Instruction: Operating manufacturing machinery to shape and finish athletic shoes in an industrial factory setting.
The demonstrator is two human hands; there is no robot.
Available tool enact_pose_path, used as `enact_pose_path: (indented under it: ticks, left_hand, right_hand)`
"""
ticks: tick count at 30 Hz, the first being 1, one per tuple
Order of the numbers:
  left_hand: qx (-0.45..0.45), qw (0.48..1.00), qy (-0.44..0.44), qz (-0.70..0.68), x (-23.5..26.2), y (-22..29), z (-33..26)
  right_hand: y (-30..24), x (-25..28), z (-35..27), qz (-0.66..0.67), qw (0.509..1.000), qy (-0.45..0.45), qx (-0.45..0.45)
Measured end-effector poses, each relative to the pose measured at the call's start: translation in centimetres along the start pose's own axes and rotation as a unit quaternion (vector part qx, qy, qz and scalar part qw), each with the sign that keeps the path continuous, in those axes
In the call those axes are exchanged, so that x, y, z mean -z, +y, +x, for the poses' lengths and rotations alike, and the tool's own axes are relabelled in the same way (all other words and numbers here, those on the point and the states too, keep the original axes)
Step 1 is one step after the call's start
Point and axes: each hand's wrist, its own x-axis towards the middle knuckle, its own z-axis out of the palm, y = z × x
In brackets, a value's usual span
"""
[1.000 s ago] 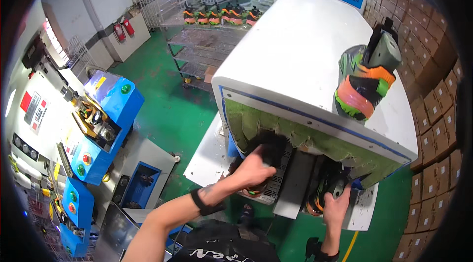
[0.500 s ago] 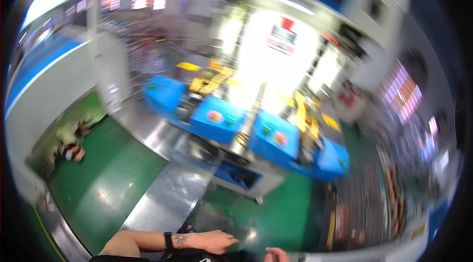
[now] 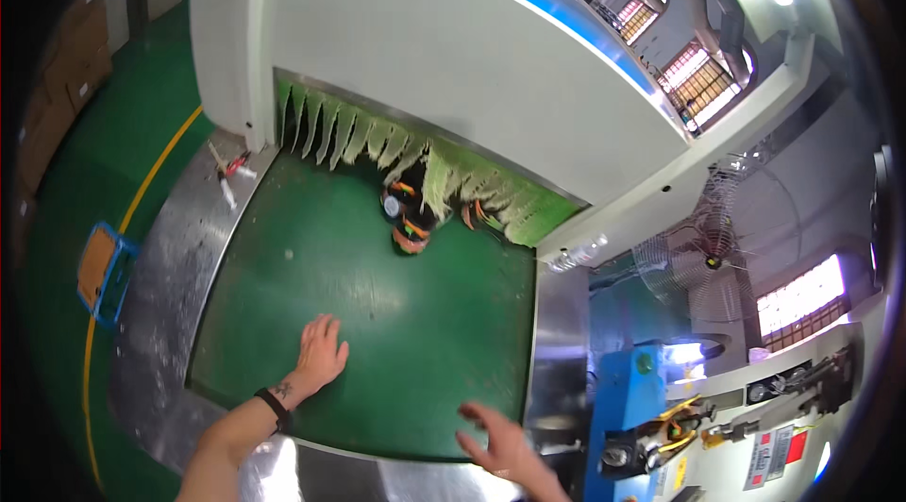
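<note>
Green worktop (image 3: 368,313) carried shoes (image 3: 411,236) beyond my left grip (image 3: 322,356) and right grip (image 3: 493,441), both spread, empty; fringe (image 3: 370,139) above hung slit, seemingly for clearance.

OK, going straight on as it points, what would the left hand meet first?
Along the green belt, the left hand would probably meet the shoes first, though the curtain lies close to that line and the hand's height is unclear.

Two grips (image 3: 323,356) (image 3: 502,445), one belt (image 3: 377,332), one fan (image 3: 719,240), at least two shoes (image 3: 410,238) (image 3: 468,216)
</note>
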Motion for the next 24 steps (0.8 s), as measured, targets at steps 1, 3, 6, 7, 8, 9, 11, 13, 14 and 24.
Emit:
enact_pose_path:
  ticks: [1,3,6,7,8,9,11,13,14,24]
  left_hand:
    - [0.005,1.000,-0.010,0.008,-0.1,-2.1,1.1]
    - [0.024,0.996,0.002,0.087,-0.5,-5.2,2.5]
    - [-0.004,0.998,0.031,0.062,-1.8,-7.2,2.0]
    - [0.046,0.997,0.022,0.060,-2.0,-7.4,1.6]
    - [0.045,0.998,0.007,0.036,-2.1,-7.6,1.4]
    - [0.061,0.997,-0.029,0.023,-2.2,-7.7,1.3]
    - [0.052,0.998,-0.012,0.027,-2.4,-7.9,1.4]
    - [0.033,0.999,-0.008,0.021,-2.5,-8.1,1.6]
    - [0.027,0.999,0.002,0.027,-2.6,-8.2,1.7]
    - [0.105,0.993,0.041,0.035,-1.1,-3.6,1.9]
  right_hand:
    - [1.6,0.7,5.2,-0.020,0.999,0.003,0.034]
    - [4.6,2.6,15.0,-0.092,0.992,0.022,0.088]
    - [8.9,7.1,28.9,-0.359,0.933,0.010,0.033]
    - [10.5,8.7,33.6,-0.368,0.930,0.017,-0.005]
    - [11.7,10.4,37.8,-0.429,0.903,0.036,0.007]
    - [13.0,12.0,42.0,-0.469,0.883,0.019,0.019]
    - [16.4,11.4,47.5,-0.476,0.875,0.091,-0.017]
    - [17.9,12.3,50.5,-0.505,0.862,0.028,-0.043]
    - [18.2,12.3,50.4,-0.536,0.840,-0.038,-0.072]
    - [9.5,2.0,9.7,-0.159,0.958,0.171,-0.164]
